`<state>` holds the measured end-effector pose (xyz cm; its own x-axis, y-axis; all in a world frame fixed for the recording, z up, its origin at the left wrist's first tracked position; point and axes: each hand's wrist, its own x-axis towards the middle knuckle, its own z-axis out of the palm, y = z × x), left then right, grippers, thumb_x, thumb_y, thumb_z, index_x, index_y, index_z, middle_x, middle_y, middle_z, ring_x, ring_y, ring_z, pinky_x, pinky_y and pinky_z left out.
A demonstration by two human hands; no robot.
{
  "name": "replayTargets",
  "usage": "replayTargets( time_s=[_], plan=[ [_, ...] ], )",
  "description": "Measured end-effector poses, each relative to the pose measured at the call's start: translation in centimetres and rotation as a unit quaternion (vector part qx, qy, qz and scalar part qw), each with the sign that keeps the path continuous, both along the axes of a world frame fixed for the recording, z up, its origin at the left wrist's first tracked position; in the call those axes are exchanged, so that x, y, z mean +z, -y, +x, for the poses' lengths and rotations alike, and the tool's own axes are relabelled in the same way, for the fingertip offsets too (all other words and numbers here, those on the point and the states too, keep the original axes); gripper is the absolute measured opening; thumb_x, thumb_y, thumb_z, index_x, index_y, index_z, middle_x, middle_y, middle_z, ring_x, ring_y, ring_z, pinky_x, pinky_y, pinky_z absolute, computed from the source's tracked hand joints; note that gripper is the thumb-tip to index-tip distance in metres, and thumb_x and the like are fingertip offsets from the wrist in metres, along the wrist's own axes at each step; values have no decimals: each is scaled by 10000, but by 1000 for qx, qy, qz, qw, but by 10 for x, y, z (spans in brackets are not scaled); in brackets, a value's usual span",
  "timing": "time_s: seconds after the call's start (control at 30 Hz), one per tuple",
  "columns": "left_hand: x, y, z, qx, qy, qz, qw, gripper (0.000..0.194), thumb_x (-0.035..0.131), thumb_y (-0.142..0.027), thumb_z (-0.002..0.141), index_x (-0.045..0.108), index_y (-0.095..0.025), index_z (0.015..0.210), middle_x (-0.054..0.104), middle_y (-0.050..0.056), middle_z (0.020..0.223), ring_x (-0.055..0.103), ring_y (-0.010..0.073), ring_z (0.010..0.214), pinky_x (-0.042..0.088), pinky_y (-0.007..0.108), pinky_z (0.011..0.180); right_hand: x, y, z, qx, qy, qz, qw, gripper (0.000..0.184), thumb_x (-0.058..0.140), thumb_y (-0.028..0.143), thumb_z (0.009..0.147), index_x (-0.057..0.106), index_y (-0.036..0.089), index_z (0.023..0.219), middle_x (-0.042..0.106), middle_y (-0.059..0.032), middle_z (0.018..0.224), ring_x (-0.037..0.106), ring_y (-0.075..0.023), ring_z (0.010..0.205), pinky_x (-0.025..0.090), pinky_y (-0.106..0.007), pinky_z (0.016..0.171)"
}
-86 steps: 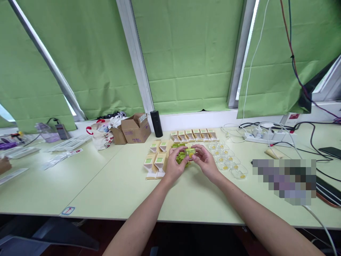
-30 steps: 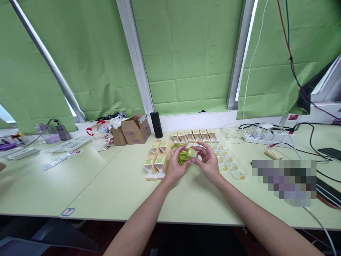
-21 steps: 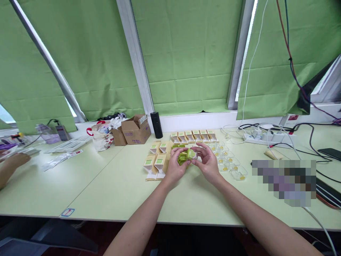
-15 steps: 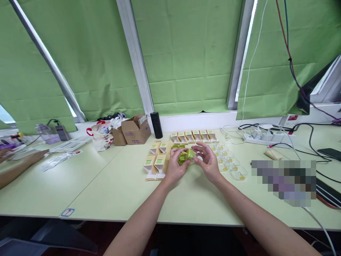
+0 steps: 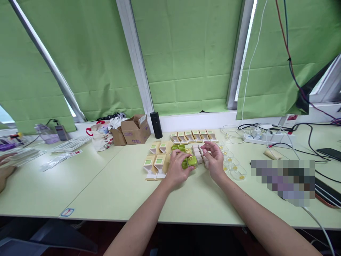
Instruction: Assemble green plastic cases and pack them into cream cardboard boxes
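My left hand [image 5: 179, 166] grips a small glossy green box [image 5: 191, 161] just above the table, thumb and fingers around its sides. To its right, my right hand [image 5: 215, 160] is apart from the box, fingers loosely curled with the thumb separate and nothing visible between them. Beside the right hand lie rows of small white pieces [image 5: 197, 153], partly hidden by it. More green boxes [image 5: 178, 147] sit behind my left hand, near small pale yellow pieces [image 5: 188, 150]. Clear plastic shells with yellow spots [image 5: 234, 167] lie right of my right hand.
Cardboard cartons with green labels [image 5: 160, 162] stand left of my hands; similar cartons [image 5: 193, 137] form a row behind. Farther back are a black cylinder [image 5: 156, 125] and a brown cardboard box [image 5: 135, 131]. A power strip [image 5: 269, 138] with cables lies right. A co-worker's hand [image 5: 6, 174] is far left.
My right hand has moved off the green box, slightly right, uncovering white pieces. My left hand keeps the box, now turned and lower. The co-worker's hand at far left has drawn back.
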<state>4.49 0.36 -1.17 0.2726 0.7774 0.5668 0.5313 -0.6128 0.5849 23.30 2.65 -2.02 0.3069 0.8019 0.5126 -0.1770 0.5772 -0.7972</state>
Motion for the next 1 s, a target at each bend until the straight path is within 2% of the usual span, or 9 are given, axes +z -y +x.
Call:
replayTargets(
  time_s=[0.5, 0.67, 1.0],
  plan=[
    [6, 5, 1, -6, -97, 16, 995, 431, 885, -259, 793, 731, -222, 1194, 752, 98, 1160, 520, 351, 1240, 469, 557, 1084, -2, -1, -1, 8, 14, 3, 1000, 323, 752, 393, 859, 668, 247, 1135, 712, -50, 949, 663, -232, 903, 517, -351, 742],
    [7, 6, 2, -6, -112, 13, 994, 403, 856, -259, 810, 727, -221, 1190, 752, 102, 1160, 506, 364, 1262, 465, 568, 1079, 0, -1, -2, 7, 16, 7, 1000, 324, 755, 409, 857, 668, 244, 1122, 709, -46, 937, 659, -223, 871, 517, -346, 730],
    [7, 5, 3, -22, -119, 23, 992, 428, 880, -235, 757, 741, -239, 1162, 764, 95, 1132, 532, 373, 1230, 471, 576, 1059, 1, 1, -3, 12, 22, 2, 1000, 325, 749, 427, 862, 665, 248, 1120, 706, -46, 935, 659, -227, 886, 512, -349, 749]
  ],
)
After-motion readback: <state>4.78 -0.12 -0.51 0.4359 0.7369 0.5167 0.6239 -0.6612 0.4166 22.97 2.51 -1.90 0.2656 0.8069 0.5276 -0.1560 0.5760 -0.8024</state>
